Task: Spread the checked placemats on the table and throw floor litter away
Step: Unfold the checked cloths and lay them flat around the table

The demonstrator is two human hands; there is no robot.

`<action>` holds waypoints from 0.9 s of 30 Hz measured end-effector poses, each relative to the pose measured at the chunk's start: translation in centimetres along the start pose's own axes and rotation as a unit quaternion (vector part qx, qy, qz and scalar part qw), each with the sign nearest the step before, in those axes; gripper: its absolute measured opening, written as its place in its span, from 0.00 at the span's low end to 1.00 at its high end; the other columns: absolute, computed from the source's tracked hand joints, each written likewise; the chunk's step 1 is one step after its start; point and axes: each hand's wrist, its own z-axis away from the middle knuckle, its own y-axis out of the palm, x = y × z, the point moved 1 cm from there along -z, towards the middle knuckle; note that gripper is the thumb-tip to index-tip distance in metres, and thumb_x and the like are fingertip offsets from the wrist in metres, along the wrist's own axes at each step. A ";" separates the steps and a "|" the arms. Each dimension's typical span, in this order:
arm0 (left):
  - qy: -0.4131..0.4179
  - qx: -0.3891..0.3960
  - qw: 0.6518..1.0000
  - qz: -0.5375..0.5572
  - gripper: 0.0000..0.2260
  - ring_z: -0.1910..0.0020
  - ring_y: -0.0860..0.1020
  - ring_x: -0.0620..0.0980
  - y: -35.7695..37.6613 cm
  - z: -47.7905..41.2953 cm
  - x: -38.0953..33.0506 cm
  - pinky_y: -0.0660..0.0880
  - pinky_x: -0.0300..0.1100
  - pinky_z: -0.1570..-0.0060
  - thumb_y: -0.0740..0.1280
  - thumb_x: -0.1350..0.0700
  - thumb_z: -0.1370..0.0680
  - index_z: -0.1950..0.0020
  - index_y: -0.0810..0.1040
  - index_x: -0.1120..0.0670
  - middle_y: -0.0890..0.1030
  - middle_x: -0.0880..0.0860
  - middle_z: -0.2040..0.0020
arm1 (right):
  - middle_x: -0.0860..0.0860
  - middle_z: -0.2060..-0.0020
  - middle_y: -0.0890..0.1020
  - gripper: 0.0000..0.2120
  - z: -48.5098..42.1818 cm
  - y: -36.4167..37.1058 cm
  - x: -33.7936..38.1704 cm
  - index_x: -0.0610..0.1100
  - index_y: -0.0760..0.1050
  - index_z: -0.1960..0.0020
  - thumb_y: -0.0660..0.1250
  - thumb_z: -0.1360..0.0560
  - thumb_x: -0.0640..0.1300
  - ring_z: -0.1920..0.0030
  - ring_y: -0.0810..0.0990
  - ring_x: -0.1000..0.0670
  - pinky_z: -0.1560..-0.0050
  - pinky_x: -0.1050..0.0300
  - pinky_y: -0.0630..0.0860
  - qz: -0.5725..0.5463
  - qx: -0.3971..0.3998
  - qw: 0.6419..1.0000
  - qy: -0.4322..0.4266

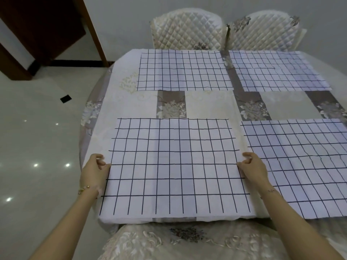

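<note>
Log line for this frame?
phase: spreading | left hand: pinches near-left mat left edge | right hand: pinches right edge | other mats: laid | dark scrap: on floor

four flat mats (182,70) lie low on the table (206,104). a bare strip (210,107) runs between the near and far rows; a narrower gap (242,145) splits left from right. the left hand (94,171) and right hand (253,167) pinch the near left mat's (174,166) side edges. two chairs (187,29) close the far edge, a third chair (169,241) the near. the floor (37,137) at left lies open but for a black scrap (66,98).
</note>
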 end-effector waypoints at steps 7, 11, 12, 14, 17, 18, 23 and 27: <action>0.332 0.025 0.913 -0.235 0.12 0.52 0.77 0.62 2.6 2.6 -2.7 0.75 0.51 0.54 0.59 0.56 0.27 0.53 0.80 0.60 0.80 0.58 0.51 | 0.38 0.41 0.75 0.21 2.6 2.3 2.4 0.38 0.71 0.35 0.64 0.27 0.34 0.43 0.72 0.38 0.47 0.45 0.74 0.196 -0.120 0.955 -0.187; 0.317 0.156 0.897 -0.266 0.30 0.28 0.65 0.58 4.4 2.1 -3.3 0.62 0.53 0.30 0.51 0.40 0.27 0.32 0.72 0.55 0.70 0.55 0.29 | 0.43 0.34 0.74 0.19 2.6 5.5 3.3 0.40 0.72 0.33 0.57 0.23 0.43 0.33 0.71 0.41 0.30 0.47 0.66 0.240 0.003 0.907 -0.346; 0.300 0.181 0.893 -0.281 0.35 0.25 0.59 0.56 4.6 1.8 -3.3 0.57 0.52 0.28 0.48 0.36 0.29 0.28 0.67 0.53 0.65 0.53 0.26 | 0.45 0.31 0.72 0.22 2.5 5.8 3.4 0.42 0.70 0.31 0.54 0.22 0.47 0.30 0.68 0.42 0.28 0.48 0.62 0.257 0.039 0.900 -0.349; 0.289 0.204 0.885 -0.303 0.41 0.23 0.54 0.53 4.8 1.0 -3.2 0.51 0.51 0.26 0.44 0.31 0.33 0.25 0.61 0.50 0.58 0.50 0.23 | 0.49 0.26 0.64 0.24 2.1 6.0 3.2 0.46 0.63 0.26 0.52 0.20 0.51 0.25 0.59 0.46 0.26 0.49 0.56 0.282 0.091 0.898 -0.325; 0.280 0.216 0.873 -0.335 0.45 0.23 0.51 0.50 4.5 -0.3 -3.0 0.48 0.52 0.25 0.44 0.27 0.37 0.24 0.55 0.46 0.54 0.47 0.22 | 0.56 0.23 0.51 0.29 1.6 5.9 2.5 0.53 0.50 0.23 0.46 0.21 0.61 0.22 0.47 0.51 0.24 0.49 0.47 0.323 0.119 0.890 -0.299; 0.275 0.218 0.869 -0.347 0.45 0.23 0.50 0.50 4.4 -0.5 -2.9 0.48 0.52 0.25 0.44 0.26 0.38 0.24 0.54 0.45 0.52 0.46 0.22 | 0.57 0.23 0.49 0.33 1.5 5.8 2.4 0.54 0.47 0.23 0.41 0.24 0.66 0.22 0.45 0.52 0.24 0.49 0.45 0.332 0.124 0.888 -0.292; 0.271 0.219 0.867 -0.355 0.46 0.22 0.48 0.49 4.4 -0.7 -2.9 0.46 0.51 0.25 0.42 0.25 0.39 0.23 0.50 0.44 0.49 0.45 0.22 | 0.58 0.23 0.47 0.37 1.7 5.5 2.8 0.54 0.45 0.23 0.37 0.28 0.70 0.23 0.43 0.53 0.24 0.50 0.43 0.320 0.136 0.897 -0.272; 0.259 0.225 0.880 -0.328 0.40 0.23 0.51 0.50 4.1 -0.3 -3.7 0.48 0.51 0.26 0.53 0.29 0.31 0.23 0.54 0.47 0.53 0.48 0.22 | 0.52 0.24 0.59 0.27 2.5 4.2 3.9 0.49 0.56 0.24 0.56 0.20 0.53 0.24 0.54 0.50 0.25 0.52 0.52 0.200 0.137 0.943 -0.229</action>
